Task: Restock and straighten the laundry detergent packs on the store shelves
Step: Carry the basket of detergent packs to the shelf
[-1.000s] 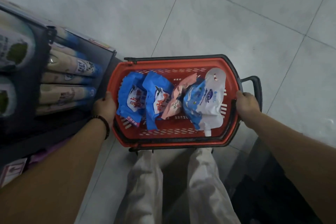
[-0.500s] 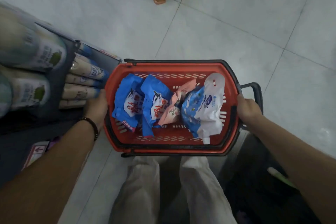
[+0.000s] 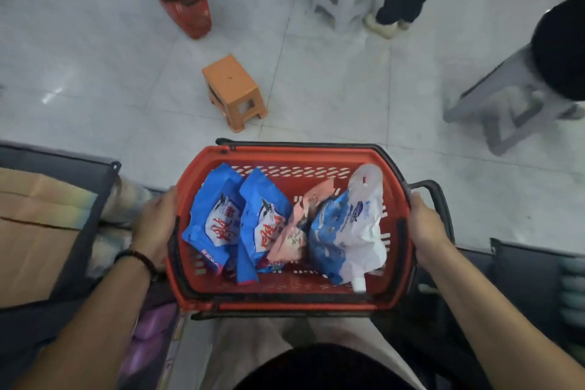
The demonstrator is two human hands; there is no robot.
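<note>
Left hand (image 3: 156, 225) and right hand (image 3: 425, 226) — fingers curled — clasp opposite rims of the red slotted plastic basket (image 3: 300, 153) of blue plastic detergent packs (image 3: 218, 215).

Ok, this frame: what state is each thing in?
basket, held, packs inside
left hand, grips basket's left rim
right hand, grips basket's right rim
blue packs, two side by side in basket
pouch, lying at basket's right
pink pack, between blue packs and pouch
orange stool, upright

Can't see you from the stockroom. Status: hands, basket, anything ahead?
Gripping the red basket: left hand one side, right hand the other. Inside: blue packs, pink pack, spout pouch. Ahead on the floor, orange stool.
</note>
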